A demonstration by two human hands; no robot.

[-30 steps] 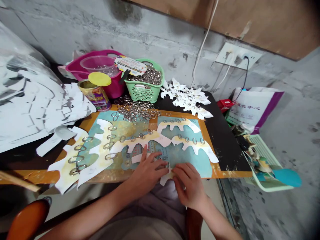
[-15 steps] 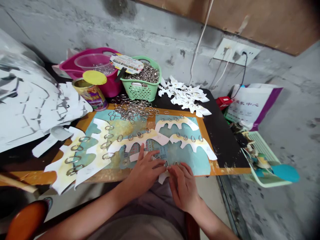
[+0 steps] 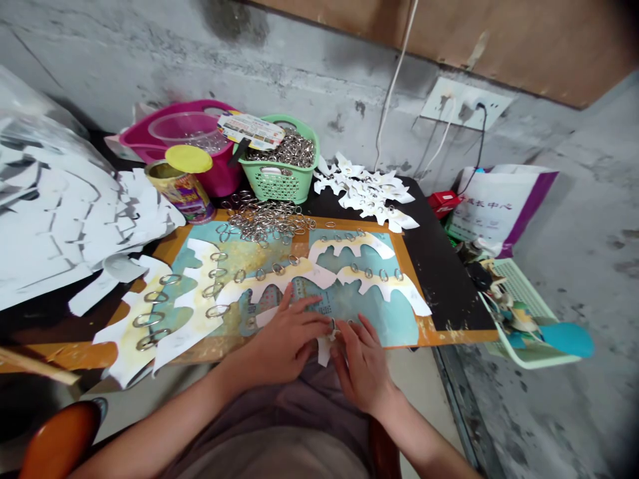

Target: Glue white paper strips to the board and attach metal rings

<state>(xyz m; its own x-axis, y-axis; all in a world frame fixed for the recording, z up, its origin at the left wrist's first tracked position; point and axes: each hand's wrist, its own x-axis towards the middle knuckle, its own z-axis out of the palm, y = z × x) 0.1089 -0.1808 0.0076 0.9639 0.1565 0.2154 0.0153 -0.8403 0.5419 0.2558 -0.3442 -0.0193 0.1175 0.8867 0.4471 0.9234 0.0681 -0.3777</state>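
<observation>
My left hand [image 3: 287, 336] lies flat with fingers spread on a white paper cut-out [image 3: 324, 347] at the near edge of the printed board [image 3: 349, 307]. My right hand [image 3: 362, 362] rests beside it, fingertips pinched at a small metal ring [image 3: 333, 326] on that cut-out. Other white cut-outs [image 3: 279, 283] with rows of metal rings lie across the board. A loose heap of rings [image 3: 267, 223] sits at the board's far edge.
A green basket [image 3: 279, 183] full of rings, a pink tub [image 3: 170, 136] and a yellow-lidded can [image 3: 182, 186] stand at the back. White paper scraps [image 3: 64, 213] pile up left; more cut-outs [image 3: 367, 193] lie back right. A green tray [image 3: 529, 319] and bag [image 3: 494, 206] sit on the right.
My right hand has slid left and up towards my left hand, and its fingertips now meet at the ring. The view has drifted slightly.
</observation>
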